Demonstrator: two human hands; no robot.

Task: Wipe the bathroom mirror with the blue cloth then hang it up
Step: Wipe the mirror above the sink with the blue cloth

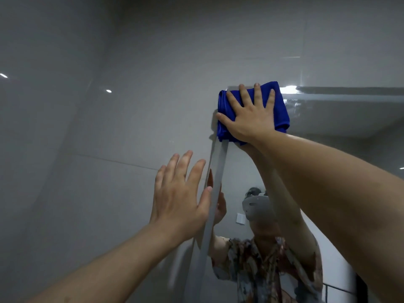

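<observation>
Pressing blue cloth (pixel 282 110) under spread right hand (pixel 251 119) fingers at mirror (pixel 328 132) corner, left hand (pixel 179 200) open, seemingly near frame.

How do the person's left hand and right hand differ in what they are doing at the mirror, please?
The right hand presses flat on the folded blue cloth at the mirror's upper left corner; the left hand holds nothing. The right hand sits higher, over the glass; the left hand is lower, by the mirror's left edge, towards the grey wall. Whether the left touches anything is unclear. Both have straight, spread fingers and are raised with their backs to the camera.
</observation>
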